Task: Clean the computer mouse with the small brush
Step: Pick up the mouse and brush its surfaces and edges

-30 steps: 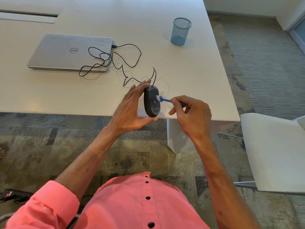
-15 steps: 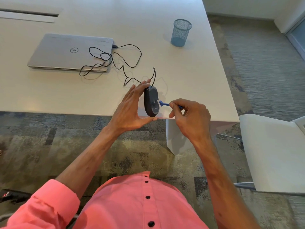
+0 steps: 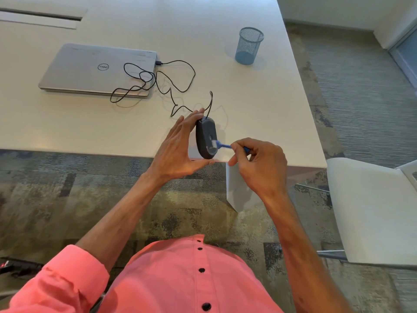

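Edgewise, mouse cord-end away, underside toward brush.

An office meeting room: a broad white table with a long recessed slot in its top carries a closed silver laptop and a blue mesh pen cup. Patterned grey carpet tiles cover the floor, and a plain white chair on a metal frame stands beside the table's corner.
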The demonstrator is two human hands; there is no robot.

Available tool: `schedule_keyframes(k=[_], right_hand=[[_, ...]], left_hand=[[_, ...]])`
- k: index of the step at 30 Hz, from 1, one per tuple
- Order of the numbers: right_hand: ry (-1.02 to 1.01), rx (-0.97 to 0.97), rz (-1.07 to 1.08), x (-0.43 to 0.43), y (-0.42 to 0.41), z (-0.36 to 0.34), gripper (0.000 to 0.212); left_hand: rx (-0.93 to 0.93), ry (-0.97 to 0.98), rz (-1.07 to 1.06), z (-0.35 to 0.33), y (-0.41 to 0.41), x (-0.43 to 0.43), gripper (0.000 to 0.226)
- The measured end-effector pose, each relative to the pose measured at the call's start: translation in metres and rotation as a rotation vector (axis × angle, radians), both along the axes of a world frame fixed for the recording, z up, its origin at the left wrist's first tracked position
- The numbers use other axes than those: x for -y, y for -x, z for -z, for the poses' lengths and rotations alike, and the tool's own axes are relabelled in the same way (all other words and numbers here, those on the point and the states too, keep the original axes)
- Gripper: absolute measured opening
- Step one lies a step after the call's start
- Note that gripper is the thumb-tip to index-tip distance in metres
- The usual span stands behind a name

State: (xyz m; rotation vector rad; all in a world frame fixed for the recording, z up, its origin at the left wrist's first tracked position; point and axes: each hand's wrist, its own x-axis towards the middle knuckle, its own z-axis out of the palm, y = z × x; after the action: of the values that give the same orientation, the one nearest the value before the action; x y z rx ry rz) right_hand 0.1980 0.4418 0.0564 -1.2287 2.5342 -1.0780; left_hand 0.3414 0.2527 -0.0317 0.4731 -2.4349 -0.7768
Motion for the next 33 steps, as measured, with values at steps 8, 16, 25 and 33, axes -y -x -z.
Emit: schedule_keyframes(k=[8,16,25,33], right_hand=[[0.107,0.088,-0.133,0.004,-0.026,0.001,0.013],[-0.052,-0.060,0.074,0.005,-0.001,0.002,0.019],[0.082,0.256,-0.126,0.001,-0.010,0.000,0.017],[-0.065,-0.051,0.036,0.005,-0.005,0.008,0.020]], left_hand=[[-0.003,0.002,-0.012,0.000,-0.001,0.002,0.120],[-0.008,-0.018,-0.026,-0.002,-0.003,0.002,0.125],[-0.001,-0.027,-0.040,-0.001,-0.003,0.005,0.121],[0.015,-0.019,-0.036,0.000,0.000,0.006,0.127]])
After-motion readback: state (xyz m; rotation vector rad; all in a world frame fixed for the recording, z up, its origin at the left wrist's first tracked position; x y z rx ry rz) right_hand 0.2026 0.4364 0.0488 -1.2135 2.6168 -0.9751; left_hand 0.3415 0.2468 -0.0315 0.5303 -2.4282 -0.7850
